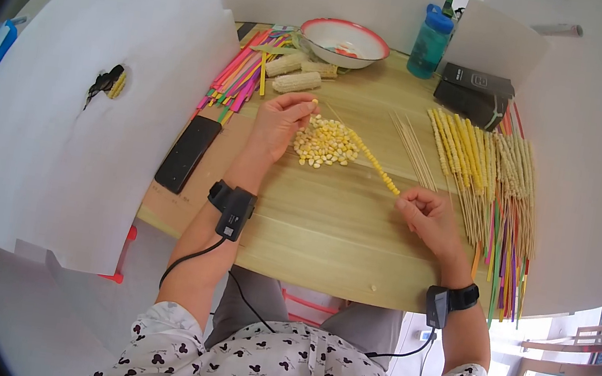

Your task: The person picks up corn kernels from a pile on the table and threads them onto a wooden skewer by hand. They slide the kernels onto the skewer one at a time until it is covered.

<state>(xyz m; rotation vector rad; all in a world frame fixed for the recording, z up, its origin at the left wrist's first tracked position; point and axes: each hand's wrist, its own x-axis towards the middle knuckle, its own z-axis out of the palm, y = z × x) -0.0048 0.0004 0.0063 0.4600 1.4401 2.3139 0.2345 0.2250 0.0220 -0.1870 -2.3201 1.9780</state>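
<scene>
My left hand (283,123) is above the left edge of a pile of loose corn kernels (327,144), with a yellow kernel (315,103) pinched between thumb and fingertips. My right hand (426,213) holds the lower end of a thin stick strung with yellow kernels (374,160). The stick slants up and left over the pile, its bare tip near my left hand but apart from it. Several bare sticks (414,152) lie just beyond my right hand.
Kernel-covered sticks (463,146) and coloured strips lie at the right, below black boxes (475,89). A blue bottle (430,44), a red-rimmed bowl (342,60), bare cobs (297,82) and coloured strips (244,74) stand or lie at the back. A black phone (188,154) is at the left.
</scene>
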